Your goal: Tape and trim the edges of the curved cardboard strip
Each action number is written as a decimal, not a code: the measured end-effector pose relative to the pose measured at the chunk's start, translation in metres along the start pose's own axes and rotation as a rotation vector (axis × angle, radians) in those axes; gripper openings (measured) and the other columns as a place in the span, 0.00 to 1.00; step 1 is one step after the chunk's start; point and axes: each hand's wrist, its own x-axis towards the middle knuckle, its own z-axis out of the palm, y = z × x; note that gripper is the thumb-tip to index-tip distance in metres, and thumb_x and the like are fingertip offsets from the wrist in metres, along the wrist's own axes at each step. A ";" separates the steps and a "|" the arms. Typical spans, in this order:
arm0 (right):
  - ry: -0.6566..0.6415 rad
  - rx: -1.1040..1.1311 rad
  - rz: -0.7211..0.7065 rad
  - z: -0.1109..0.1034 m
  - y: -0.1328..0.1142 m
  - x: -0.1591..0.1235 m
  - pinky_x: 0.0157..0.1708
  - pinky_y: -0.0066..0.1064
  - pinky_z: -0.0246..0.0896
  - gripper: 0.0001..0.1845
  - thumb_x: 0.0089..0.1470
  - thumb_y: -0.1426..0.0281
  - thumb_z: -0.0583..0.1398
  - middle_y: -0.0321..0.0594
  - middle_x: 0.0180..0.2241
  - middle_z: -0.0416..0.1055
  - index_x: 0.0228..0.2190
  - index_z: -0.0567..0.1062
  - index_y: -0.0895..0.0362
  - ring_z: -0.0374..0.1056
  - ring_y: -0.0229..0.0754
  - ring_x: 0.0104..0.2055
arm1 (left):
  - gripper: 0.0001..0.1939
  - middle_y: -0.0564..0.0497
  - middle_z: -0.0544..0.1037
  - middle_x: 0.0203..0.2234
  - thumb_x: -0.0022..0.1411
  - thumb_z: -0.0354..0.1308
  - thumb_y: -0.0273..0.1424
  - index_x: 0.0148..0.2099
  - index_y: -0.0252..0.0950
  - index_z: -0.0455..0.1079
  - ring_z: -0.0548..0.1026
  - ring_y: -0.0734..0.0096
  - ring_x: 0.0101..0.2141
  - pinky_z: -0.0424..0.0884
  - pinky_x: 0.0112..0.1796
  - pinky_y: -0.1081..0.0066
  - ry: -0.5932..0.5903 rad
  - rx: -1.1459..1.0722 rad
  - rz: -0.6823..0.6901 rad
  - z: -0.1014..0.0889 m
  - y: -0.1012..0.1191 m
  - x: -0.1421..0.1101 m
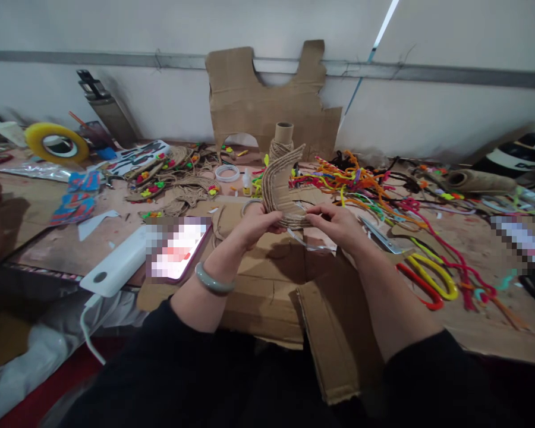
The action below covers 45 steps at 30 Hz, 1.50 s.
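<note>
A crescent-shaped cardboard piece [274, 184] is held up in front of me, with rows of brown twine running along its outer curve. My left hand [261, 227] is closed on its lower left edge, thumb on the front. At the lower right end, my right hand [336, 223] pinches the same piece where the twine rows stop; whether a loose strand is also between those fingers I cannot tell. Just behind the crescent stands a cardboard tube [284, 132] wound with twine. A small glue bottle [246, 183] is to its left.
Scissors [428, 279] with red and yellow handles lie right of my right arm. Colourful cords [352, 178] are heaped behind. A phone [181, 248] and a white power strip-like device [116, 261] lie left. Cut cardboard [258, 297] covers the near edge; a tape roll [57, 143] stands far left.
</note>
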 end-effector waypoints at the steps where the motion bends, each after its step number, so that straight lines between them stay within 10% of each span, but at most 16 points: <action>1: -0.033 0.009 0.005 0.000 -0.002 0.000 0.31 0.32 0.56 0.14 0.51 0.60 0.58 0.38 0.28 0.75 0.30 0.79 0.56 0.66 0.40 0.30 | 0.10 0.46 0.78 0.28 0.50 0.60 0.27 0.36 0.28 0.73 0.72 0.77 0.24 0.68 0.27 0.76 -0.005 0.002 0.004 0.000 0.000 0.000; 18: -0.026 0.293 0.089 0.009 -0.007 0.001 0.29 0.31 0.58 0.15 0.47 0.58 0.58 0.35 0.22 0.66 0.23 0.72 0.57 0.60 0.36 0.25 | 0.11 0.48 0.79 0.30 0.48 0.65 0.27 0.36 0.29 0.74 0.75 0.76 0.26 0.72 0.30 0.74 -0.048 -0.232 0.035 0.001 0.005 -0.002; 24: 0.281 0.030 -0.196 0.015 -0.012 -0.005 0.43 0.42 0.67 0.13 0.53 0.64 0.58 0.48 0.43 0.74 0.38 0.75 0.57 0.71 0.47 0.45 | 0.10 0.49 0.79 0.27 0.48 0.66 0.29 0.34 0.30 0.73 0.74 0.78 0.25 0.70 0.30 0.74 -0.015 -0.250 -0.004 0.003 -0.002 0.001; 29: 0.388 -0.275 -0.470 0.024 -0.009 -0.006 0.60 0.52 0.56 0.06 0.54 0.70 0.59 0.49 0.54 0.69 0.32 0.76 0.54 0.61 0.52 0.61 | 0.14 0.48 0.80 0.28 0.47 0.69 0.33 0.35 0.30 0.74 0.75 0.75 0.27 0.71 0.34 0.71 -0.074 -0.253 -0.009 0.008 -0.010 0.004; 45: 0.308 -0.263 -0.348 0.033 0.001 -0.003 0.59 0.58 0.54 0.07 0.54 0.69 0.57 0.46 0.52 0.71 0.28 0.75 0.54 0.55 0.55 0.65 | 0.06 0.50 0.78 0.25 0.52 0.64 0.29 0.32 0.30 0.74 0.74 0.77 0.26 0.71 0.32 0.73 0.001 -0.190 -0.002 0.020 -0.017 0.006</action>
